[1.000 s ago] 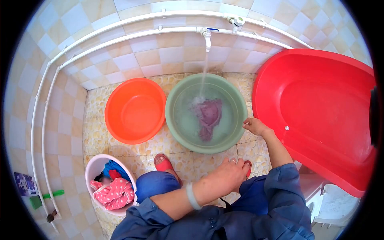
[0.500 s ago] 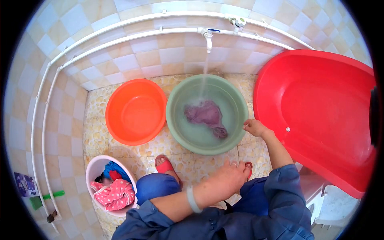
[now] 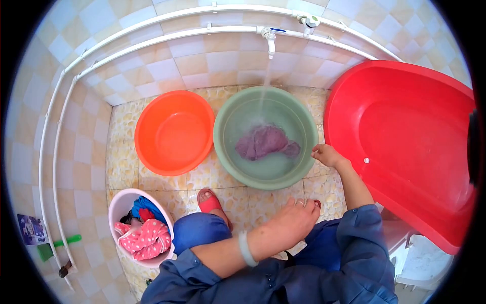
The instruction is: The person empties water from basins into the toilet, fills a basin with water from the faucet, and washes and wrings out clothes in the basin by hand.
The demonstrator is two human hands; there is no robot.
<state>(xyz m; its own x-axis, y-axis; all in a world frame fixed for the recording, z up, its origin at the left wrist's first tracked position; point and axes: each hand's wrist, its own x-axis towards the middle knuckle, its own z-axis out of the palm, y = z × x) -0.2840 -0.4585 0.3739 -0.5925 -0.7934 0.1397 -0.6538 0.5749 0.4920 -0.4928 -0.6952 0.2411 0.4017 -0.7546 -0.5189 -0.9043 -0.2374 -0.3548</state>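
Observation:
My right hand [image 3: 328,155] hangs at the right rim of a green basin [image 3: 220,164], its fingers loosely bent with the tips over or against the rim; nothing shows in them. Inside the basin a purple cloth [image 3: 266,143] lies in cloudy water. Water runs into it from a white tap [image 3: 271,44] on the wall. My left hand [image 3: 296,218], with a ring on a finger and a pale bracelet on the wrist, rests over my knees, back upward. Its fingers droop loosely, partly hidden, and no object shows in it.
An orange basin [image 3: 174,164] stands left of the green one. A pink bucket [image 3: 117,242] of clothes, a polka-dot piece on top, is by my left leg. A large red tub [image 3: 405,126] fills the right side. White pipes [image 3: 177,34] run along the tiled wall.
In the basin the purple cloth has shifted, its narrow end swinging up and to the right. The view has moved slightly. Both hands keep much the same place.

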